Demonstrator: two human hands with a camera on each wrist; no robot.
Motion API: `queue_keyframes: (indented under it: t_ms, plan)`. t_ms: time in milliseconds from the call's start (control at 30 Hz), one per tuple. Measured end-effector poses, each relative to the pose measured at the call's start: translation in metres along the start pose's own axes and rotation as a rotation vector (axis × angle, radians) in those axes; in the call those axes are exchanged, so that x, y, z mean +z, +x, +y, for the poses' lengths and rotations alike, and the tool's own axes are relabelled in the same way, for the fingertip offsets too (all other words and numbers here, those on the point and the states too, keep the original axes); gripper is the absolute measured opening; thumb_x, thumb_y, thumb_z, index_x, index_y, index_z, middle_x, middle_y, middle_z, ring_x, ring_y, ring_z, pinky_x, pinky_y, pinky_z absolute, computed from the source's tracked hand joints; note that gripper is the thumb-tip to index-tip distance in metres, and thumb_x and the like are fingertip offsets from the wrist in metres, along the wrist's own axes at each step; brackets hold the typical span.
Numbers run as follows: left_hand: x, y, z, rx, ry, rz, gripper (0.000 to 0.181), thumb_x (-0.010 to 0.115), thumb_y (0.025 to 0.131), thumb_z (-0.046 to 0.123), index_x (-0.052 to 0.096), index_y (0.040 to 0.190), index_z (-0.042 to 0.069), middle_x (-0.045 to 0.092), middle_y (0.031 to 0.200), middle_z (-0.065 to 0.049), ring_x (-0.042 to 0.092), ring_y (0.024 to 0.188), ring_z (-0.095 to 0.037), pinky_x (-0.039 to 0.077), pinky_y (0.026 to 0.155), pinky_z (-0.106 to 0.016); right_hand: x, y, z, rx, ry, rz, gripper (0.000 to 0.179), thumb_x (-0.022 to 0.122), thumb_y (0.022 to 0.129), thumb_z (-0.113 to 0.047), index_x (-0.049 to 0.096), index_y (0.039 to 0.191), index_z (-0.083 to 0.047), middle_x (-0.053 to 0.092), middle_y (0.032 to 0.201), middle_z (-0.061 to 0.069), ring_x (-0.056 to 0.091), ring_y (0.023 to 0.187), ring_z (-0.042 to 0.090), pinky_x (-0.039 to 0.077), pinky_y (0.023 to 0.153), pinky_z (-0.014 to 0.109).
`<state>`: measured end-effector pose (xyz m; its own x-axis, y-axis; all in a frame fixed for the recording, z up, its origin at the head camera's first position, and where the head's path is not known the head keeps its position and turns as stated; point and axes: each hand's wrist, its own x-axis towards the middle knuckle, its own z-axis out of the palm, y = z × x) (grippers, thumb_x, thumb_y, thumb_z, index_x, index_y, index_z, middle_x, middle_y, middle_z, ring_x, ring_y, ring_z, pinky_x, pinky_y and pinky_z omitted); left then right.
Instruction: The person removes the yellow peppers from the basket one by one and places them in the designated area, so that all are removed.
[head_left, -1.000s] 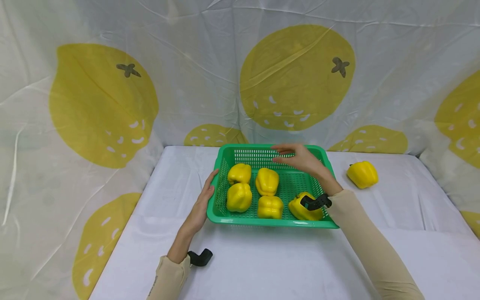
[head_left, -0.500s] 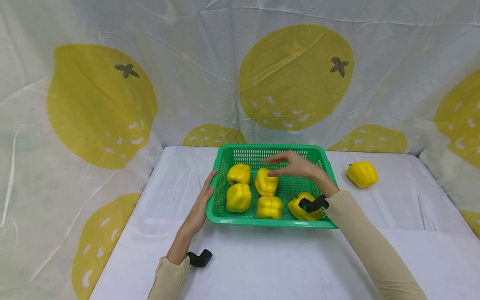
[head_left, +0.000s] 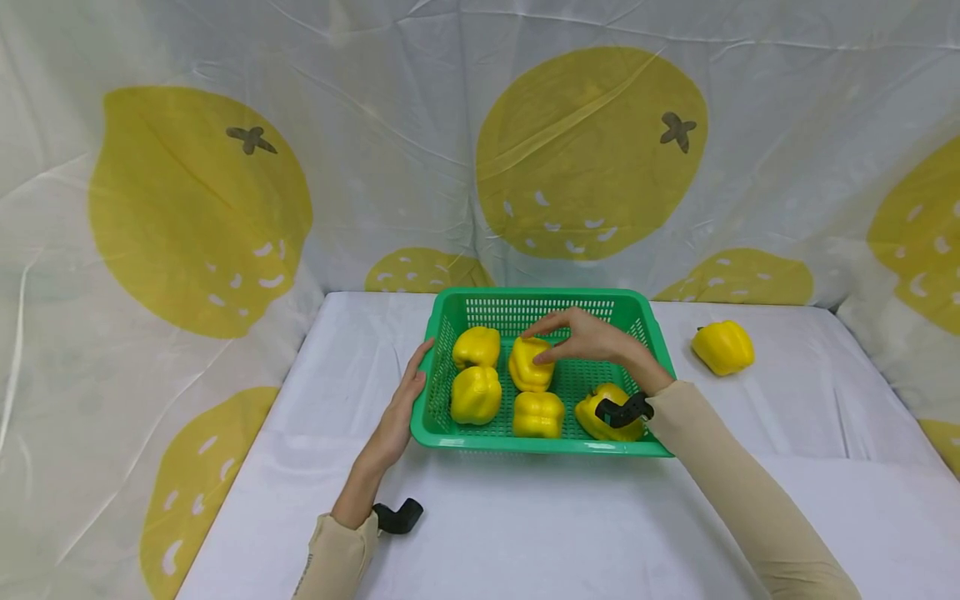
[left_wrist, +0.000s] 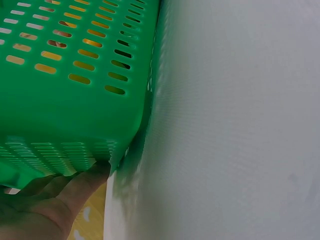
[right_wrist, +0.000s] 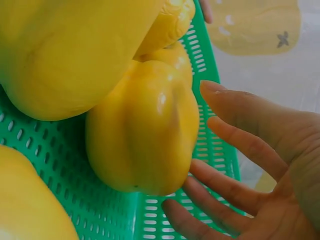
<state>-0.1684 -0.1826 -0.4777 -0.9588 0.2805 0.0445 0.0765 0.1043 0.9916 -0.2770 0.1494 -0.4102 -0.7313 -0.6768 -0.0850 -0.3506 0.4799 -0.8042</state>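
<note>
Several yellow bell peppers lie in a green plastic basket (head_left: pixel 540 446). My right hand (head_left: pixel 588 335) reaches over the middle bell pepper (head_left: pixel 528 375), thumb and fingers spread about its far right side. In the right wrist view, that bell pepper (right_wrist: pixel 142 135) is beside the fingertips, with the thumb apart from it; whether the lower fingers touch it I cannot tell. My left hand (head_left: pixel 397 417) rests against the basket's left side. In the left wrist view, the left hand's fingers (left_wrist: pixel 80 187) lie extended along the outer wall.
Another yellow bell pepper (head_left: pixel 723 347) lies on the white-covered table (head_left: pixel 525 533), right of the basket. Two bell peppers stand at the basket's left, one at its front middle, one at its front right under my right wrist. A lemon-print curtain (head_left: pixel 405 150) hangs behind.
My right hand has come down and slightly left from above the basket's back to the middle bell pepper. The left hand and the basket have stayed in place.
</note>
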Motion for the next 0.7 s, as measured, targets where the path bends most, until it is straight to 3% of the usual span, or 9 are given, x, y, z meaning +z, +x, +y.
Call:
queue_keyframes:
  t_ms: [233, 467, 700]
  plan:
    - [0.0, 0.001, -0.001, 0.0, -0.006, 0.001, 0.051, 0.018, 0.114, 0.042, 0.013, 0.165, 0.037, 0.004, 0.175, 0.004, 0.007, 0.16, -0.026, 0.006, 0.127, -0.06, 0.005, 0.002, 0.0, -0.003, -0.019, -0.014, 0.048, 0.083, 0.089, -0.022, 0.07, 0.133, -0.008, 0.066, 0.141, 0.012, 0.051, 0.139, 0.036, 0.044, 0.112, 0.058]
    - [0.0, 0.001, -0.001, -0.003, -0.003, 0.001, 0.051, 0.018, 0.114, 0.042, 0.014, 0.165, 0.038, 0.005, 0.175, 0.004, 0.007, 0.16, -0.025, 0.006, 0.127, -0.059, 0.009, 0.004, 0.0, 0.042, -0.018, -0.023, 0.051, 0.085, 0.087, -0.024, 0.071, 0.134, -0.01, 0.06, 0.147, 0.013, 0.047, 0.142, 0.036, 0.056, 0.1, 0.047]
    - [-0.001, 0.002, -0.003, 0.002, -0.003, 0.001, 0.051, 0.018, 0.114, 0.042, 0.013, 0.165, 0.038, 0.004, 0.175, 0.004, 0.006, 0.16, -0.025, 0.004, 0.127, -0.06, 0.012, 0.007, -0.001, 0.048, -0.05, -0.006, 0.051, 0.086, 0.087, -0.021, 0.07, 0.134, -0.01, 0.059, 0.148, 0.014, 0.047, 0.143, 0.036, 0.058, 0.096, 0.043]
